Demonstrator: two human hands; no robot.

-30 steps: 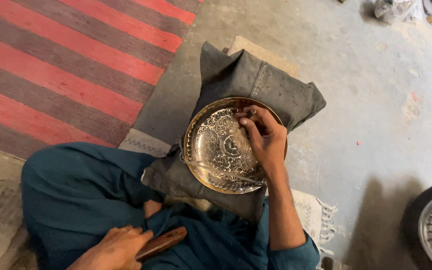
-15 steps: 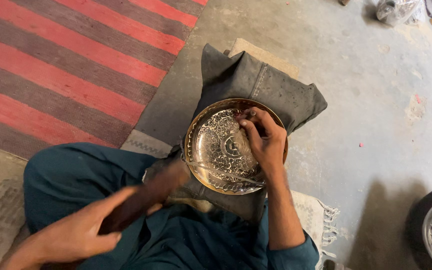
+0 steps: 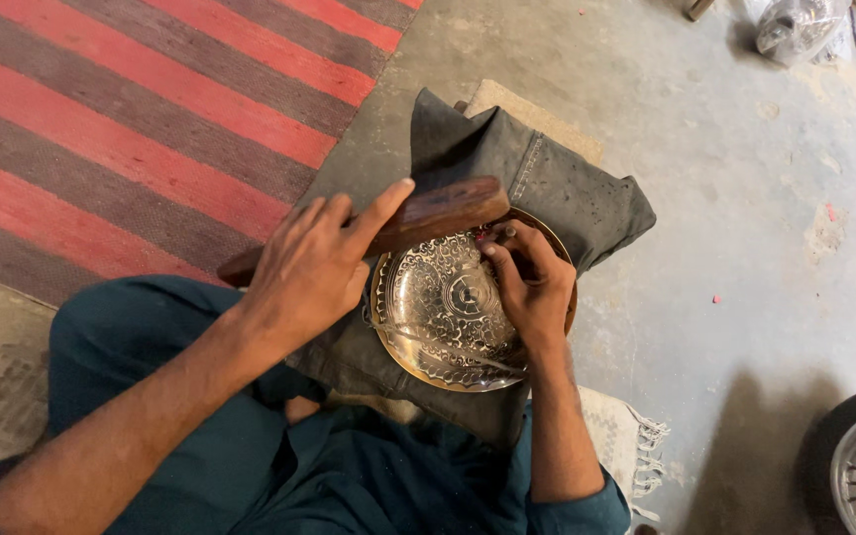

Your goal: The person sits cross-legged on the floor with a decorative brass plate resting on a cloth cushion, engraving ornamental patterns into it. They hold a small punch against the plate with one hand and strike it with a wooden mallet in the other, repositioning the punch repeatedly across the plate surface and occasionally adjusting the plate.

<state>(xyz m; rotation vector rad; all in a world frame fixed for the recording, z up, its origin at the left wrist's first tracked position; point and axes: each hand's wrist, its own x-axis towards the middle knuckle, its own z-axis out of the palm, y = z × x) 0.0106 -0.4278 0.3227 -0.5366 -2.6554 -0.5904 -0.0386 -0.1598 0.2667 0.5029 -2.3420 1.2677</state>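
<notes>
Head view: left hand [image 3: 309, 267] wrapped tight round dark wooden block [image 3: 418, 220], smooth, oblong, raised over upper rim of plate. Round brass plate [image 3: 448, 312], shiny, densely engraved with floral relief, lies on grey folded cloth cushion [image 3: 557, 193] on lap. Right hand [image 3: 532, 282] rests on plate's upper right, fingers pinched shut on thin metal punch [image 3: 503, 234], tip near rim. Rough concrete floor [image 3: 745, 198]; red-and-grey striped woven rug [image 3: 131, 119] at left.
</notes>
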